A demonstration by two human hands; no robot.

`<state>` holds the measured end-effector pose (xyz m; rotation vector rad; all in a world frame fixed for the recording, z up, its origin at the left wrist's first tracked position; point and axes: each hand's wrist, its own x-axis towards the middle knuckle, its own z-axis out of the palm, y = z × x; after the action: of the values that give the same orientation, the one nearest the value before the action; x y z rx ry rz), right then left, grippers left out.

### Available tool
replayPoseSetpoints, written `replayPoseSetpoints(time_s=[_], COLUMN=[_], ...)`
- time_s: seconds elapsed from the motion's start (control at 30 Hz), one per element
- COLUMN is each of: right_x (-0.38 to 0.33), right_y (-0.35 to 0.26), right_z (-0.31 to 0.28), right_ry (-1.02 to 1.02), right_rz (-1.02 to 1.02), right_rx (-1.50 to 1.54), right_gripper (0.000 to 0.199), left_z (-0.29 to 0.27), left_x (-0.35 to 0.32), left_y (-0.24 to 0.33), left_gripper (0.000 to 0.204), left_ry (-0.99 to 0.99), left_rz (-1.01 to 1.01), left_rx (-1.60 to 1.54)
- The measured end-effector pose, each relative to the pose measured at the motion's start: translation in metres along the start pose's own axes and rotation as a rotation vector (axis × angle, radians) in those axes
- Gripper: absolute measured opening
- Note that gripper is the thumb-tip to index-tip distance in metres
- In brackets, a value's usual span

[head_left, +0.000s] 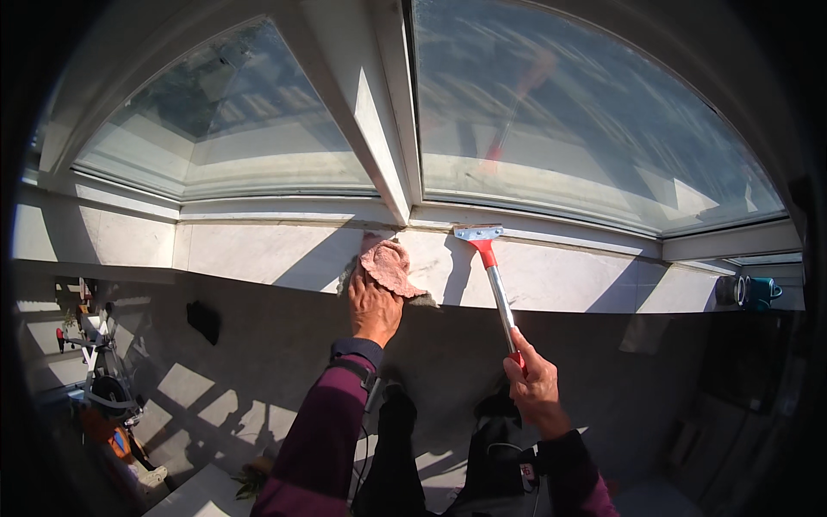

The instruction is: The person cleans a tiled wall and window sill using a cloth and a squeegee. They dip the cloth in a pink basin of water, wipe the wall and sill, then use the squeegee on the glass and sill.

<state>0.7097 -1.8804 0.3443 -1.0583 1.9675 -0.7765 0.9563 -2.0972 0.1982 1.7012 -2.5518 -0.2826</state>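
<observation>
A crumpled pink cloth [389, 266] lies on the pale window sill [250, 252], just below the foot of the window post. My left hand [374, 305] presses on it, with fingertips tucked into its folds. Greyish fabric edges stick out from beneath the pink one; whether they belong to the same cloth I cannot tell. In my right hand [534, 384] is a long-handled scraper [500, 293] with a silver shaft and red fittings. Its wide metal head is up at the back of the sill, against or close to the window frame's bottom edge.
Large window panes [568, 121] rise behind the sill, split by a white post [362, 95]. A teal mug-like container [761, 293] stands at the sill's right end. On the floor at left are a dark object [203, 321] and a white-framed wheeled thing [105, 370].
</observation>
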Motion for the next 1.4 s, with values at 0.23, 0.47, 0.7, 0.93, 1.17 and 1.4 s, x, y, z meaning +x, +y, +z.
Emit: replayPoseSetpoints(time_s=[0.23,0.47,0.7,0.93,1.17,1.4], right_x=[-0.003,-0.006,-0.004,-0.004,-0.007,-0.003], right_y=[0.011,0.016,0.028,0.028,0.032,0.029], right_z=[0.017,0.032,0.040,0.050,0.057,0.073], right_ry=[0.062,0.127,0.155,0.149,0.157,0.273], right_rz=[-0.072,-0.135,-0.194,-0.179,-0.189,-0.334], right_rx=[-0.032,-0.038,-0.082,-0.133,-0.141,-0.070], right_gripper=[0.057,0.060,0.063,0.064,0.066,0.066], left_z=[0.001,0.000,0.002,0.000,-0.002,-0.003], left_x=[0.001,-0.002,0.001,0.000,0.001,-0.001], left_y=[0.001,0.003,0.003,0.007,0.009,0.010], left_gripper=[0.072,0.074,0.071,0.070,0.071,0.072], left_ry=[0.012,-0.026,-0.012,-0.025,-0.017,0.028], left_rz=[0.005,-0.016,-0.011,-0.030,-0.033,-0.013], left_rx=[0.022,0.036,0.031,-0.009,0.028,-0.002])
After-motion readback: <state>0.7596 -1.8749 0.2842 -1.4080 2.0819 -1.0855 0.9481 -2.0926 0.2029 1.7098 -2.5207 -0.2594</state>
